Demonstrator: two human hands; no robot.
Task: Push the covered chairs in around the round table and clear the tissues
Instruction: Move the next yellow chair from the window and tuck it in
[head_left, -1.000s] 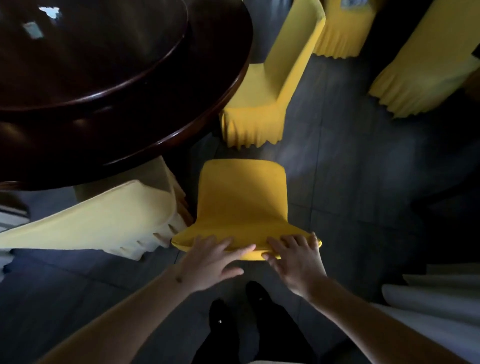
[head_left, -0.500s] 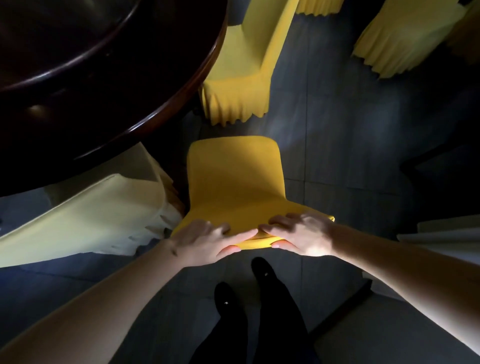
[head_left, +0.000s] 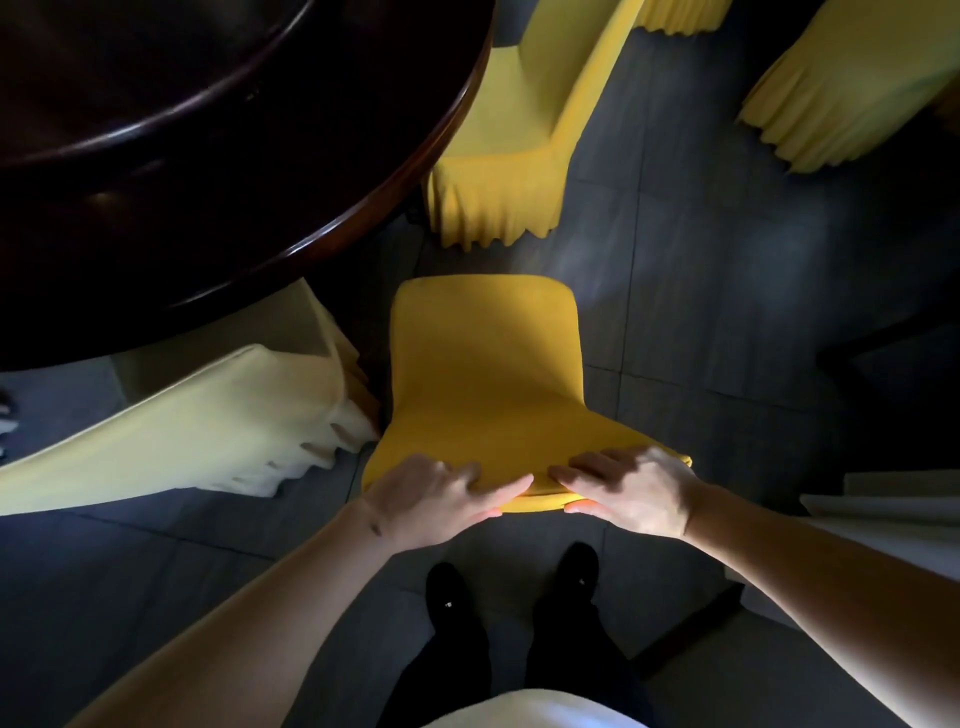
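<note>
- Yellow covered chair (head_left: 485, 374) at centre, seen from above, seat towards the round table (head_left: 223, 171), top of backrest nearest the camera
- Seat's far edge short of the dark table rim, not under it; bare grey tiled floor (head_left: 701, 312) showing between chair and table edge
- Left hand (head_left: 434, 501) on the left part of the backrest top, fingers laid over the top edge, thumb stretched along the near side of the fabric, gripping the edge
- Right hand (head_left: 631, 491) on the right part of the same edge, fingers curled over the top, thumb tucked beneath, gripping the cover
- Fingertips of both hands close together near the middle of the backrest, not quite touching
- Pale cream covered chair (head_left: 171, 421) just left of the yellow one, its seat partly under the table
- Second yellow covered chair (head_left: 524, 140) beyond, at the table's right side, seat tucked towards the rim
- Third yellow chair cover (head_left: 852, 88) at upper right, well apart from the table
- Black shoes (head_left: 514, 587) and dark trousers below the hands, standing behind the chair
- Tissues nowhere visible in this view
</note>
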